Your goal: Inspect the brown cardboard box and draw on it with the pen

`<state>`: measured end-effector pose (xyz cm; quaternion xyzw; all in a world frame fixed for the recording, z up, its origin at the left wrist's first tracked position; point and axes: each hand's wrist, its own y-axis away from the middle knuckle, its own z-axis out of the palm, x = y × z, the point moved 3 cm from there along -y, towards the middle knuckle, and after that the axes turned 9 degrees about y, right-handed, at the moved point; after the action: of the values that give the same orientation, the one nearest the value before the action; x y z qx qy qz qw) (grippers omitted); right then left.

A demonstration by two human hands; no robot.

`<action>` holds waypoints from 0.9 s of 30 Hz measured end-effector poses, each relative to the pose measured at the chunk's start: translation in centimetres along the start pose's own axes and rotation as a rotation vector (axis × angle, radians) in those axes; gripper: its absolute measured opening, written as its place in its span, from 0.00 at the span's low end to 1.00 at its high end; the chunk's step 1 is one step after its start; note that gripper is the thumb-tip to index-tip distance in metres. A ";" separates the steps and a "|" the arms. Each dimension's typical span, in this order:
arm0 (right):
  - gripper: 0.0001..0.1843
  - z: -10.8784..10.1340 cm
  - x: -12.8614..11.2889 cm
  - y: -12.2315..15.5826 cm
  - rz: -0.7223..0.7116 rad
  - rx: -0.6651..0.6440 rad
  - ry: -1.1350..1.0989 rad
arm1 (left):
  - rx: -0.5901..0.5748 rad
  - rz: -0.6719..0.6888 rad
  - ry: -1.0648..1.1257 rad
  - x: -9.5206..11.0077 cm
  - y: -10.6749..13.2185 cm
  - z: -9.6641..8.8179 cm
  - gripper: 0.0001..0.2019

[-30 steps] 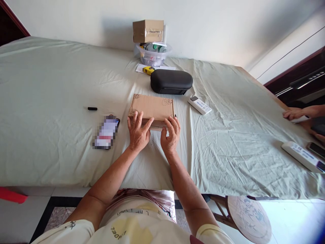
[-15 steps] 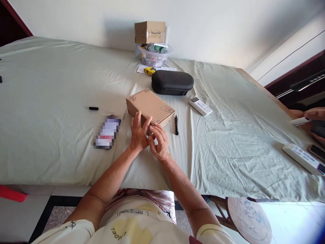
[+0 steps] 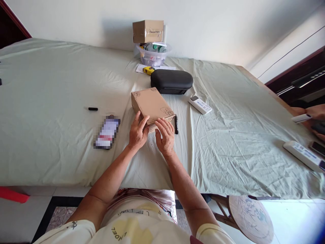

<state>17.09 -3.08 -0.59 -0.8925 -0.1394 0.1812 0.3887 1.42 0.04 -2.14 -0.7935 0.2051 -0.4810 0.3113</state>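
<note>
Cardboard box [image 3: 151,104], flat and brown, lies on a pale green sheet [image 3: 50,101] that covers a wide surface, straight ahead of the person and just beyond both hands. Its long axis runs on a slant, from the far left corner toward the near right corner, so the near right corner points at the right hand.

Left hand [image 3: 137,133] rests open against the box's near left edge, fingers spread and touching the cardboard, not closed around it. Right hand [image 3: 165,136] lies open too, fingertips on the near right corner, palm down on the sheet. Both hands are about equally close; neither grips the box.

A black pen [image 3: 175,124] lies just beside the box's right edge, touching or nearly touching it. A phone [image 3: 107,132] lies to the left of the left hand. Beyond the box sit a black case [image 3: 171,81] and a white remote control [image 3: 199,104]. Another person's hand [image 3: 313,113] shows at the far right edge.
</note>
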 end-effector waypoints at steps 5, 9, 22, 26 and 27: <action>0.22 0.4 1.9 -0.1 0.100 0.002 0.040 | -0.003 -0.057 0.007 -0.5 -0.1 -0.2 0.21; 0.25 0.4 2.8 -0.1 0.138 0.037 0.035 | 0.006 -0.091 0.024 -1.0 -0.4 -0.7 0.21; 0.30 1.6 4.2 0.8 0.372 0.059 -0.120 | 0.024 -0.124 0.018 -1.2 -0.8 -1.3 0.21; 0.27 2.5 5.0 1.2 0.402 0.007 -0.152 | 0.076 -0.130 0.021 -1.3 -0.9 -1.6 0.20; 0.26 2.8 5.1 1.4 0.411 -0.013 -0.163 | 0.087 -0.139 0.034 -1.3 -0.9 -1.7 0.20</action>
<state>20.63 -0.17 -4.46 -0.8872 0.0136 0.3272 0.3252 -0.69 1.03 -1.74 -0.7833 0.1338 -0.5233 0.3077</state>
